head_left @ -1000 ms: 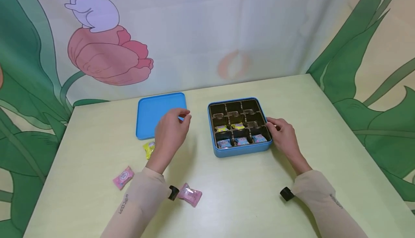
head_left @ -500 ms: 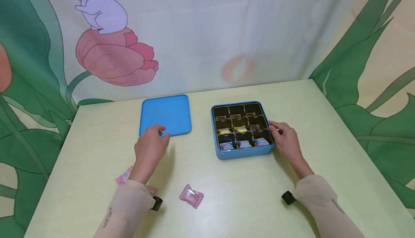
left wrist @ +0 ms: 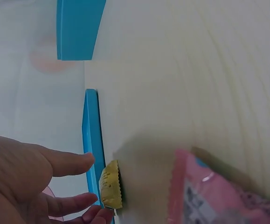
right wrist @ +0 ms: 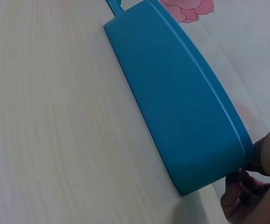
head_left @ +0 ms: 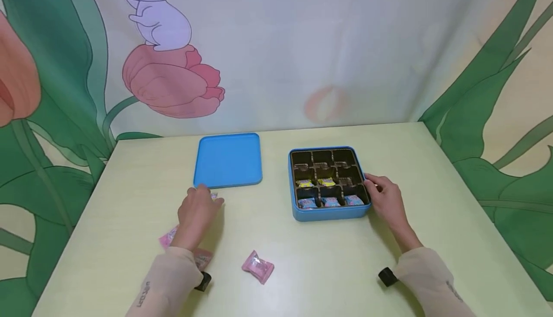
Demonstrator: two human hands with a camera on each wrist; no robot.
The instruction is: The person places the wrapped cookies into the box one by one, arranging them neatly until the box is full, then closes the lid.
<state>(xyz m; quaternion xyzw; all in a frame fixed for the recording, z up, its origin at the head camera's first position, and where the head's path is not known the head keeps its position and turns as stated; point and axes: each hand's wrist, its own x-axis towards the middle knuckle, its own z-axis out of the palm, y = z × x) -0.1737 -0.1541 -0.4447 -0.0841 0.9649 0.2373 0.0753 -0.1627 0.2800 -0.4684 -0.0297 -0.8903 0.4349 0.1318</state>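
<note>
My left hand (head_left: 198,213) reaches down just in front of the blue lid (head_left: 229,161). In the left wrist view its thumb and fingers stand apart beside a yellow-wrapped candy (left wrist: 110,184), which the hand mostly hides in the head view. My right hand (head_left: 389,204) holds the right side of the blue box (head_left: 330,215), fingers and thumb at its rim. The box's dark divided tray has blue-wrapped candies (head_left: 331,202) in the front row and two yellow-wrapped candies (head_left: 326,182) in the middle row.
A pink-wrapped candy (head_left: 258,266) lies in front of the box. Two more pink ones, one a partly covered candy (head_left: 202,258), lie by the left forearm. A printed curtain (head_left: 276,57) hangs behind the table (head_left: 311,269).
My left hand has moved left and down from above the lid to the yellow candy at its front edge. The right hand stays at the box. The head view has shifted slightly.
</note>
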